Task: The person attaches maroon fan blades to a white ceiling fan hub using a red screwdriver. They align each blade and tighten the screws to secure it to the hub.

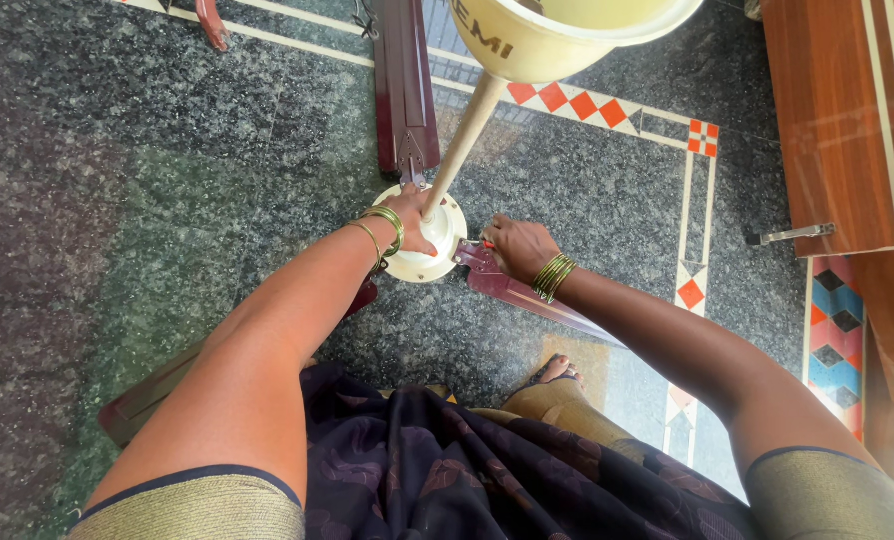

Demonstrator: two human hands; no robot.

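Observation:
A ceiling fan lies on the dark granite floor: a cream motor housing (445, 238), a cream down rod (464, 135) rising toward the camera to a cream canopy cup (557, 35), and dark maroon blades (404, 80). My left hand (407, 225) rests on the motor housing, fingers curled over its top. My right hand (517, 248) pinches a small tool with a red handle at the blade bracket (479, 258) beside the motor. Its tip is hidden by my fingers. Both wrists carry gold bangles.
A wooden furniture piece (847, 120) with a metal handle (792, 235) stands at the right. Tiled border strips (607, 108) cross the floor. My foot (557, 372) and dark patterned cloth (467, 470) fill the lower middle. Another blade (157, 390) reaches to the lower left.

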